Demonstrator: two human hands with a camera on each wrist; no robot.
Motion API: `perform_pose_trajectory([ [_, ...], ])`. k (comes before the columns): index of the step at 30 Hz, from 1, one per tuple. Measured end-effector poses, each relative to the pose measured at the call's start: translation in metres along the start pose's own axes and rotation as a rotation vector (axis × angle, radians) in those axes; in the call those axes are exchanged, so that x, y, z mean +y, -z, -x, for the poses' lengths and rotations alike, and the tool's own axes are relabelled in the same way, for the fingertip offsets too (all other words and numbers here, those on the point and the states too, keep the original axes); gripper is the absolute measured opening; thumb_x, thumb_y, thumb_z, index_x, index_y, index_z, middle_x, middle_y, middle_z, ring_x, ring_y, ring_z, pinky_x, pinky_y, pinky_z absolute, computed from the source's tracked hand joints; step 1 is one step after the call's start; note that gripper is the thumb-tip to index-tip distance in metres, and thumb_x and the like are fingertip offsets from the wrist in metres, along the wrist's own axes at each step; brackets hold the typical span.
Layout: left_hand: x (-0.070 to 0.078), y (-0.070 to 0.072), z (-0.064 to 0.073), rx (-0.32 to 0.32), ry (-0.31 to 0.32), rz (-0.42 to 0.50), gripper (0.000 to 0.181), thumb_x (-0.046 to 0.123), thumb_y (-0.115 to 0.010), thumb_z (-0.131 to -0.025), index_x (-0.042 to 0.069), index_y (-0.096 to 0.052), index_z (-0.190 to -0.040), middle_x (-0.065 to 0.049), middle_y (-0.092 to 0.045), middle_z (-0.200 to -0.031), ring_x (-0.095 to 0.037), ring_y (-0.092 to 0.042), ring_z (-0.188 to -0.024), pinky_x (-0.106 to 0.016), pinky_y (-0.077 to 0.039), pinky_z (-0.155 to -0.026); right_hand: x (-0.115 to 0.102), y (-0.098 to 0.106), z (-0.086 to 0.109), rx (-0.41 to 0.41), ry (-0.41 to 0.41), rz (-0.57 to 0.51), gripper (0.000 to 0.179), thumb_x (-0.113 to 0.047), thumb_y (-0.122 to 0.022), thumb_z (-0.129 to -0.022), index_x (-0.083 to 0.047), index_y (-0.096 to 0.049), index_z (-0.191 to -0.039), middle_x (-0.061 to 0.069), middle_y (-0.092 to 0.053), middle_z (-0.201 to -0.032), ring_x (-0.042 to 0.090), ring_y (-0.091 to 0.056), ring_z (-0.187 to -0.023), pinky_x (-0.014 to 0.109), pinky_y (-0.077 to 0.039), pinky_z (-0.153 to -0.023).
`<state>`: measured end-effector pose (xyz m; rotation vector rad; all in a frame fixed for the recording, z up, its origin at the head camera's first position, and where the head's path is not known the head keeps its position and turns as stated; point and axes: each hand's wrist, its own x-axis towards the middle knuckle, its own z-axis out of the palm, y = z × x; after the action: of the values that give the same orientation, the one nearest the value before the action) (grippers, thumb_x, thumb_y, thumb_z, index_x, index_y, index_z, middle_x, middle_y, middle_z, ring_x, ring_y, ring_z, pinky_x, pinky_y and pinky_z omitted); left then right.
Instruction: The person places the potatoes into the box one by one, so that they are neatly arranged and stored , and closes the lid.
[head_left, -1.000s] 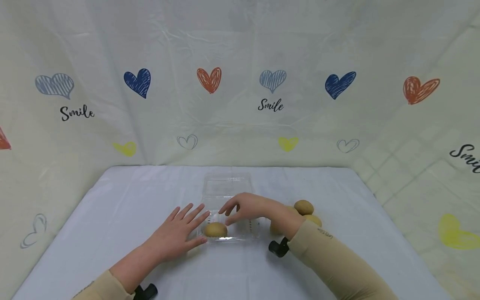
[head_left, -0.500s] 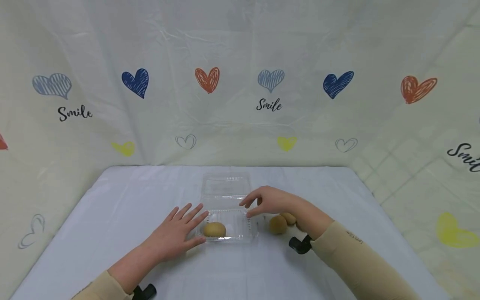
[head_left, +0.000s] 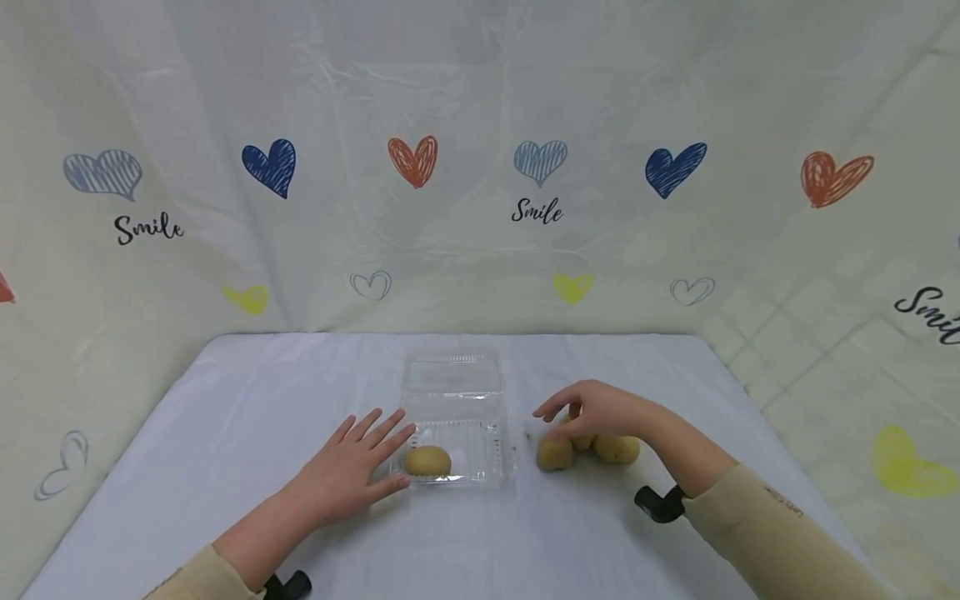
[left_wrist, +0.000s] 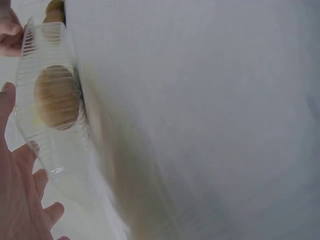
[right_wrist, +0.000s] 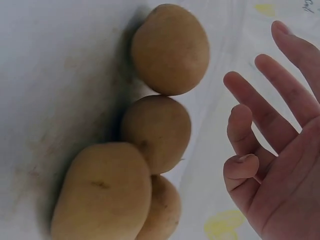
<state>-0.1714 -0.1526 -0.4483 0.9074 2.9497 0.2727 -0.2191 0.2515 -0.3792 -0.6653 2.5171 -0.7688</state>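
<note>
A potato (head_left: 428, 461) lies in the left part of a clear plastic clamshell box (head_left: 480, 482), whose lid (head_left: 452, 375) is folded back, away from me. My left hand (head_left: 348, 468) is spread at the box's left side, fingertips right at the rim; the left wrist view shows the potato (left_wrist: 57, 97) through the clear wall. Over a group of several potatoes (head_left: 617, 450) to the right of the box hovers my right hand (head_left: 603, 408), palm down, fingers loosely bent and holding nothing. In the right wrist view its fingers (right_wrist: 260, 115) are apart from the potatoes (right_wrist: 170, 50).
A white cloth (head_left: 300, 383) covers the table. Behind it hangs a pale curtain (head_left: 480, 100) printed with hearts and the word Smile. Black wrist cameras (head_left: 660, 504) sit under both wrists. Small dark specks of dirt lie on the cloth near the potatoes.
My right hand has moved right, from above the box to above the potatoes, bringing more of them into view. The left hand and the potato in the box have stayed in place.
</note>
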Motion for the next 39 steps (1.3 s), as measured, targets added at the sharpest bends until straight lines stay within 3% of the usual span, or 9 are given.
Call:
perform_pose_trajectory([
  [11, 0.000, 0.001, 0.000, -0.011, 0.000, 0.002, 0.073, 0.063, -0.048, -0.096, 0.028, -0.030, -0.157, 0.002, -0.020, -0.165, -0.032, -0.017, -0.150, -0.059, -0.012, -0.118, 0.015, -0.011, 0.001, 0.002, -0.061, 0.112, 0.041, -0.036, -0.083, -0.081, -0.025, -0.073, -0.119, -0.012, -0.065, -0.122, 0.023, -0.055, -0.121, 0.050, -0.043, -0.102],
  [20, 0.001, 0.000, 0.001, 0.013, 0.000, 0.003, 0.073, 0.063, -0.050, -0.096, 0.027, -0.032, -0.157, 0.001, -0.024, -0.164, -0.033, -0.020, -0.149, -0.059, -0.015, -0.117, 0.011, -0.018, -0.003, -0.054, -0.091, 0.226, 0.044, -0.032, -0.085, -0.078, -0.027, -0.072, -0.120, -0.015, -0.065, -0.117, 0.014, -0.057, -0.112, 0.043, -0.045, -0.098],
  [26, 0.001, 0.000, 0.001, 0.006, 0.004, 0.009, 0.072, 0.063, -0.050, -0.096, 0.028, -0.032, -0.157, 0.002, -0.021, -0.164, -0.033, -0.018, -0.150, -0.059, -0.013, -0.117, 0.010, -0.021, -0.009, -0.050, -0.107, 0.254, 0.039, -0.031, -0.086, -0.076, -0.030, -0.074, -0.113, -0.018, -0.066, -0.110, 0.011, -0.057, -0.105, 0.040, -0.046, -0.094],
  [39, 0.000, -0.001, 0.000, -0.001, -0.003, -0.004, 0.072, 0.065, -0.046, -0.096, 0.029, -0.030, -0.157, 0.003, -0.020, -0.165, -0.031, -0.016, -0.150, -0.059, -0.012, -0.118, 0.010, -0.017, -0.010, -0.052, -0.057, 0.267, 0.033, -0.032, -0.086, -0.075, -0.034, -0.074, -0.106, -0.020, -0.063, -0.100, 0.012, -0.055, -0.097, 0.040, -0.046, -0.089],
])
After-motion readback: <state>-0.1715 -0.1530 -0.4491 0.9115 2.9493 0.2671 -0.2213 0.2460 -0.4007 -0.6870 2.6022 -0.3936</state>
